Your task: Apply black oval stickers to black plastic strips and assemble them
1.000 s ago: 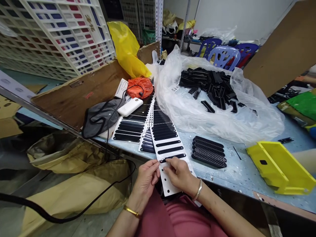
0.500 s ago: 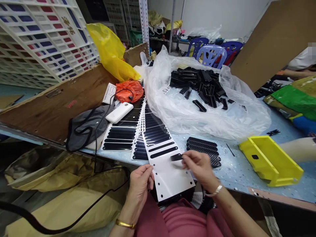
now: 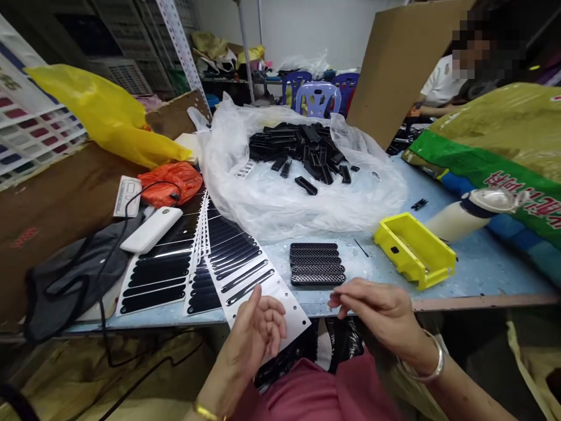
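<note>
The left hand [image 3: 258, 326] hung released over a white sheet [image 3: 276, 283] of black strips [image 3: 244, 276].
The sheet overhung the table [image 3: 362, 272], left of black bars [image 3: 316, 263]; the right hand [image 3: 379, 310] was bunched near them, whether grasping anything I couldn't tell.

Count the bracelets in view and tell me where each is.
2: a gold-coloured bracelet around the wrist of the left hand, cut by the bottom edge; a silver-coloured bracelet around the wrist of the right hand. Others may be hidden.
</note>
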Demonstrator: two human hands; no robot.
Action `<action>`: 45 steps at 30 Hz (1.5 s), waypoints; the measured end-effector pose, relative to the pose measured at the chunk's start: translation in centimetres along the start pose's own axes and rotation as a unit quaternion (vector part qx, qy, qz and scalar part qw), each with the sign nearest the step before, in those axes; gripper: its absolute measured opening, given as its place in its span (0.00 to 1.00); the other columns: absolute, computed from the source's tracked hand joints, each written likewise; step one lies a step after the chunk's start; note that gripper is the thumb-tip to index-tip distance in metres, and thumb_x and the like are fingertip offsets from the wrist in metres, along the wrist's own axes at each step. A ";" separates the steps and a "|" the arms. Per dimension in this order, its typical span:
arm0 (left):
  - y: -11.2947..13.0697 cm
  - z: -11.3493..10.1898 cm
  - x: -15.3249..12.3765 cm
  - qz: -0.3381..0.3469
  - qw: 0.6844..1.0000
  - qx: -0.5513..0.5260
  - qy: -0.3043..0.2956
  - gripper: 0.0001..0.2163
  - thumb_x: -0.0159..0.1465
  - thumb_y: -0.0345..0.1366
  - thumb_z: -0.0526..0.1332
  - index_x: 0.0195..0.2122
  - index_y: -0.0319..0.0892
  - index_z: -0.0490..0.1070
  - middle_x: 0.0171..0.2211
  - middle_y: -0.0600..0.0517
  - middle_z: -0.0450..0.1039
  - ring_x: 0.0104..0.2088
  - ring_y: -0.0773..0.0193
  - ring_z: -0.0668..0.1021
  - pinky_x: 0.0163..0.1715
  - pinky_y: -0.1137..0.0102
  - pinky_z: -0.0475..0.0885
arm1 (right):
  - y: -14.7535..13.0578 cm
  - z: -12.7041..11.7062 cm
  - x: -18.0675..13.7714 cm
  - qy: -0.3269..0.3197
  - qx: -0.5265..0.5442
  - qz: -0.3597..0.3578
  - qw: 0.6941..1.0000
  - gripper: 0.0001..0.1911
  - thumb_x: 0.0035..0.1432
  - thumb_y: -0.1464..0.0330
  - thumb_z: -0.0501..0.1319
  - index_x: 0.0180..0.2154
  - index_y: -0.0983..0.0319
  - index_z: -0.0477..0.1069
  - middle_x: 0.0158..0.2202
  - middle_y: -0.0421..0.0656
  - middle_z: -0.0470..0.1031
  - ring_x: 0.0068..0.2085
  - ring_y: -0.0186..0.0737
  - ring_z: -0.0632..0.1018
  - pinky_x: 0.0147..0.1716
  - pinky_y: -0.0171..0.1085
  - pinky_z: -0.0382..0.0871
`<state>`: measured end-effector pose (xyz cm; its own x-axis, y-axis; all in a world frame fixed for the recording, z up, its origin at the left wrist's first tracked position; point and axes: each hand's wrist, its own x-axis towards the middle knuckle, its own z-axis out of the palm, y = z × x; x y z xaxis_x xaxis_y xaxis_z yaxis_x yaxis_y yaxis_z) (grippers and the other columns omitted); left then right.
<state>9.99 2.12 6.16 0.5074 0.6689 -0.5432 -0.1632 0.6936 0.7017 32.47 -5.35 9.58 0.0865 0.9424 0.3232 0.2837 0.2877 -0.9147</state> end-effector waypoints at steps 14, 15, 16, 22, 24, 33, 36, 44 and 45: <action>-1.1 4.8 3.6 0.094 0.994 0.035 0.035 0.14 0.52 0.39 0.71 0.22 0.36 0.69 0.19 0.49 0.75 0.11 0.72 0.70 0.11 0.78 0.60 | 2.6 -3.5 -1.1 0.010 -0.167 -0.063 0.984 0.13 0.56 0.69 0.67 0.45 0.64 0.76 0.37 0.50 0.79 0.36 0.42 0.79 0.35 0.40 0.74; -1.4 5.0 3.6 0.097 0.994 0.039 0.031 0.13 0.53 0.39 0.70 0.23 0.36 0.69 0.19 0.50 0.75 0.12 0.71 0.71 0.11 0.78 0.60 | 2.8 -2.9 -0.8 0.015 -0.203 -0.098 0.974 0.12 0.56 0.69 0.67 0.43 0.65 0.76 0.36 0.50 0.79 0.35 0.43 0.78 0.34 0.40 0.74; -1.5 5.2 3.6 0.098 0.994 0.040 0.026 0.13 0.54 0.39 0.70 0.23 0.36 0.69 0.19 0.50 0.75 0.12 0.71 0.71 0.12 0.78 0.60 | 3.1 -2.2 -0.6 0.009 -0.237 -0.126 0.963 0.10 0.57 0.69 0.66 0.41 0.66 0.76 0.34 0.50 0.78 0.34 0.43 0.77 0.32 0.41 0.73; -1.8 5.2 3.3 0.093 0.995 0.027 0.017 0.12 0.55 0.39 0.69 0.24 0.36 0.70 0.21 0.50 0.75 0.13 0.71 0.72 0.14 0.77 0.62 | 4.9 0.1 -0.5 -0.017 -0.302 -0.169 0.938 0.05 0.61 0.76 0.58 0.38 0.67 0.73 0.30 0.50 0.75 0.31 0.42 0.74 0.29 0.39 0.69; -1.8 5.1 3.2 0.083 0.996 0.023 0.022 0.13 0.55 0.39 0.69 0.24 0.36 0.70 0.21 0.50 0.75 0.13 0.71 0.72 0.13 0.77 0.61 | 5.3 0.1 -0.7 -0.018 -0.290 -0.173 0.941 0.05 0.61 0.75 0.60 0.40 0.68 0.72 0.30 0.50 0.75 0.31 0.42 0.74 0.29 0.40 0.69; -2.1 4.7 3.6 0.060 0.997 0.023 0.037 0.14 0.54 0.41 0.70 0.24 0.37 0.69 0.21 0.50 0.75 0.13 0.71 0.72 0.13 0.77 0.60 | 5.3 -0.3 -1.0 0.009 -0.291 -0.196 0.936 0.19 0.60 0.69 0.64 0.51 0.69 0.66 0.38 0.54 0.76 0.37 0.46 0.76 0.33 0.43 0.74; -2.2 4.7 3.6 0.062 0.997 0.028 0.038 0.14 0.54 0.41 0.70 0.23 0.36 0.69 0.21 0.50 0.75 0.14 0.71 0.72 0.14 0.78 0.60 | 5.4 -0.1 -0.9 -0.003 -0.297 -0.189 0.936 0.09 0.60 0.74 0.62 0.44 0.67 0.70 0.36 0.51 0.77 0.35 0.44 0.76 0.32 0.41 0.72; -2.2 4.9 3.4 0.055 0.997 0.028 0.038 0.14 0.53 0.42 0.70 0.23 0.37 0.70 0.21 0.50 0.75 0.14 0.70 0.72 0.14 0.77 0.61 | 5.9 0.5 -1.0 -0.033 -0.314 -0.161 0.935 0.05 0.63 0.75 0.56 0.38 0.66 0.71 0.30 0.49 0.74 0.31 0.41 0.73 0.29 0.39 0.69; -2.2 4.9 3.5 0.053 0.997 0.032 0.038 0.14 0.53 0.43 0.70 0.22 0.37 0.71 0.20 0.50 0.75 0.14 0.70 0.72 0.14 0.77 0.61 | 5.8 0.5 -1.0 -0.035 -0.316 -0.158 0.935 0.06 0.63 0.76 0.55 0.38 0.66 0.71 0.29 0.48 0.74 0.30 0.41 0.72 0.28 0.39 0.68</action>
<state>16.21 1.59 4.97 0.4241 0.7573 -0.4967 -0.1564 0.6014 0.7835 33.54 -4.53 3.85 -0.1539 0.8421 0.5169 0.7934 0.4171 -0.4433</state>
